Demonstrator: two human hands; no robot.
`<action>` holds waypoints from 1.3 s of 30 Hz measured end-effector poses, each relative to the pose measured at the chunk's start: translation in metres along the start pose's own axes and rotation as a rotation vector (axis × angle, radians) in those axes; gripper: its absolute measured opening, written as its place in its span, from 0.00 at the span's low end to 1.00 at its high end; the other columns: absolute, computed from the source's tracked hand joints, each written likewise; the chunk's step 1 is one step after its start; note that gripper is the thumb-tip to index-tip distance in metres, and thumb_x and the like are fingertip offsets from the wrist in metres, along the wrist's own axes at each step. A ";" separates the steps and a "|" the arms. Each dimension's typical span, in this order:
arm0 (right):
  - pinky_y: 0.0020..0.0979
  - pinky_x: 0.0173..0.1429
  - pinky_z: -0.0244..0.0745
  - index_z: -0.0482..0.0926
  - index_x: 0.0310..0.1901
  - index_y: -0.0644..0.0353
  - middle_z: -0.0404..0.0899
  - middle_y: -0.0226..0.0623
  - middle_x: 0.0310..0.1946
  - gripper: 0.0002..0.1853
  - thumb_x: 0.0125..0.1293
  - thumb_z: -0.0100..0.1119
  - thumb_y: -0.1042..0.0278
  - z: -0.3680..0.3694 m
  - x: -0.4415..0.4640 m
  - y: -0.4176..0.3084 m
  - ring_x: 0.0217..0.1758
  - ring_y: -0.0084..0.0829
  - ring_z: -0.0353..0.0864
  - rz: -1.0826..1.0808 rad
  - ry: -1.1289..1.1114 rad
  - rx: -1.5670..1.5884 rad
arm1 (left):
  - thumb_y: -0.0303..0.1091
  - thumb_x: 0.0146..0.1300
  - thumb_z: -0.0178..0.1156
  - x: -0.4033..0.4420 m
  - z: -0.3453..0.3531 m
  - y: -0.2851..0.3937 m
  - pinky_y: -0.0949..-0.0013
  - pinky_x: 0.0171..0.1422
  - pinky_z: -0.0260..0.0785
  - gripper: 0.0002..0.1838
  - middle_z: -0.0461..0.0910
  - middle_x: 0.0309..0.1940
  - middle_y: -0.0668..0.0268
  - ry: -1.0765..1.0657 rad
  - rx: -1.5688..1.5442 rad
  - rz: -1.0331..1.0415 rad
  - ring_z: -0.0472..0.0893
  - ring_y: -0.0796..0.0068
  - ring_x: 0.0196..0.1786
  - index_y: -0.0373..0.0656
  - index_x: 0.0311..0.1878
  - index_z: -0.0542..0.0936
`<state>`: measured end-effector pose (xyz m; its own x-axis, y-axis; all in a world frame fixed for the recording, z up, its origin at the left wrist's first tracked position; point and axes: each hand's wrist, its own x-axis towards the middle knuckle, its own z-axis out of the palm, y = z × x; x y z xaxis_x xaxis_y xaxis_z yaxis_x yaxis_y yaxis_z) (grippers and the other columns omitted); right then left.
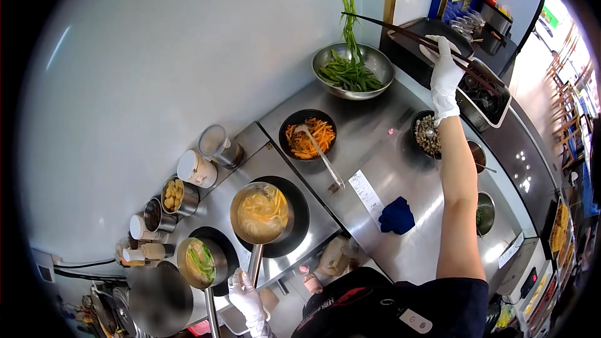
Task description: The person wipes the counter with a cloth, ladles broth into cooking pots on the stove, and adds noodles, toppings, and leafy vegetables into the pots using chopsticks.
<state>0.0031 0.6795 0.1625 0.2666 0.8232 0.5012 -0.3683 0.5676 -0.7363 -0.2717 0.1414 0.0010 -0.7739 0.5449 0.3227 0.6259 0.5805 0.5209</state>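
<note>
My right hand (446,62), in a white glove, is closed around long dark chopsticks (400,30). Their tips pinch a hanging bunch of long green leafy vegetables (350,22) above a steel bowl (321,56) of more greens. Lower down, my gloved left hand (245,297) has its fingers curled together beside the handle of a noodle pan (256,260). Whether it grips that handle or something small is hidden. The pan holds noodles in broth (266,211). To its left, a smaller pan (186,253) contains greens in liquid.
A black bowl of carrot strips (310,131) holds a spoon (322,158). A paper receipt (365,191) and a dark blue cloth (397,215) lie on the steel counter (375,144). Under my right arm is a bowl of chopped pieces (426,133). Jars and containers (197,169) line the wall.
</note>
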 end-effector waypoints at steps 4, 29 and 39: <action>0.37 0.47 0.84 0.80 0.38 0.70 0.82 0.44 0.38 0.10 0.69 0.51 0.72 0.014 -0.014 -0.028 0.42 0.35 0.83 -0.038 -0.059 0.019 | 0.28 0.64 0.59 -0.013 -0.001 -0.022 0.65 0.38 0.73 0.09 0.80 0.34 0.56 0.049 0.030 -0.009 0.80 0.62 0.33 0.33 0.44 0.80; 0.35 0.47 0.85 0.78 0.42 0.70 0.81 0.46 0.41 0.10 0.71 0.52 0.70 0.046 -0.412 -0.034 0.43 0.36 0.83 0.591 -0.335 -0.031 | 0.31 0.66 0.58 -0.055 -0.107 -0.132 0.61 0.42 0.73 0.10 0.81 0.38 0.54 0.023 -0.012 -0.128 0.81 0.55 0.38 0.37 0.45 0.81; 0.26 0.49 0.80 0.80 0.42 0.69 0.82 0.37 0.39 0.07 0.67 0.57 0.74 0.051 -0.454 0.004 0.41 0.26 0.81 0.581 -0.525 -0.067 | 0.29 0.65 0.58 -0.062 -0.111 -0.148 0.61 0.43 0.72 0.09 0.80 0.37 0.55 0.043 -0.089 -0.125 0.80 0.55 0.38 0.38 0.45 0.80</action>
<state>-0.1651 0.3091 -0.0448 -0.4143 0.8952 0.1644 -0.2609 0.0562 -0.9637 -0.3273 -0.0454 -0.0077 -0.8497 0.4446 0.2836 0.5151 0.5848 0.6266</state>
